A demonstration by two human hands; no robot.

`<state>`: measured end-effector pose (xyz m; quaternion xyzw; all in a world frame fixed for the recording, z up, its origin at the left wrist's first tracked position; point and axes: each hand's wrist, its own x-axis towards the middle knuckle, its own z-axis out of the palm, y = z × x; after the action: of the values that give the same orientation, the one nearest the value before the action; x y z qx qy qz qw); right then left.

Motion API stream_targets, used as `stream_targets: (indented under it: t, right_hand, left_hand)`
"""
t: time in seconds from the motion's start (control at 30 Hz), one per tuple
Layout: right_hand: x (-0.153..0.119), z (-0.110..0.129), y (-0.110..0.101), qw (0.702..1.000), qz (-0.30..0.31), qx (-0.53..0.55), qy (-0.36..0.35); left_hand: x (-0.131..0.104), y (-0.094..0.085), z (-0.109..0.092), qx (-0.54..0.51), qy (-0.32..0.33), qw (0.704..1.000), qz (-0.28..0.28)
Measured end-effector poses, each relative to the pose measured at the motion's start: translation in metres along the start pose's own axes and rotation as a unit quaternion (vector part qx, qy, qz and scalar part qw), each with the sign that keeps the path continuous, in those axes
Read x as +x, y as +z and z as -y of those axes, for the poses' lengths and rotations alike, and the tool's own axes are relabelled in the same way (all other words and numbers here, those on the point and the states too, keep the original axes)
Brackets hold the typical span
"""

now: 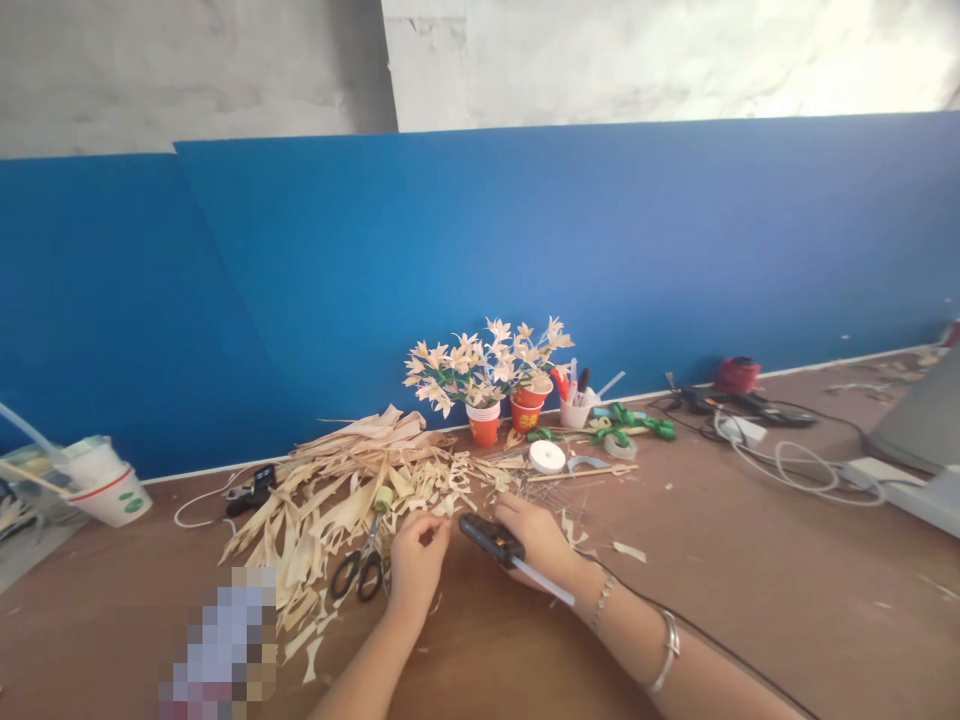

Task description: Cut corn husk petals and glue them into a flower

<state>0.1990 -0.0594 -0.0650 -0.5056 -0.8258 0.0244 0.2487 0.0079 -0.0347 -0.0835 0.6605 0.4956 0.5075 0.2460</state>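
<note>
My right hand (534, 535) is wrapped round a black glue gun (489, 538), from whose back a whitish glue stick sticks out. Its nozzle end points left toward my left hand (420, 555), whose thumb and fingertips are pinched together; what they hold is too small to name. Black-handled scissors (367, 570) lie just left of my left hand, beside a heap of pale dried husk strips (337, 490). Behind the hands, cream-coloured flowers (491, 365) stand in red and white paper cups (484, 425).
A white spool (547, 457), green ribbon pieces (630, 425) and a cup of pens (575, 408) stand behind on the right. White cables (810, 480) and a power strip (900, 492) lie far right, a paper cup (112, 497) far left. A blue partition (375, 260) borders the table.
</note>
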Motion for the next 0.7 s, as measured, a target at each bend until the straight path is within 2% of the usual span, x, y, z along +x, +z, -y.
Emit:
stream_targets:
  t: [0.7]
  right_hand:
    - [0.0002, 0.0049, -0.0059, 1.0, 0.024, 0.005, -0.013]
  left_hand:
    - [-0.0009, 0.0006, -0.0029, 0.029, 0.031, 0.999, 0.001]
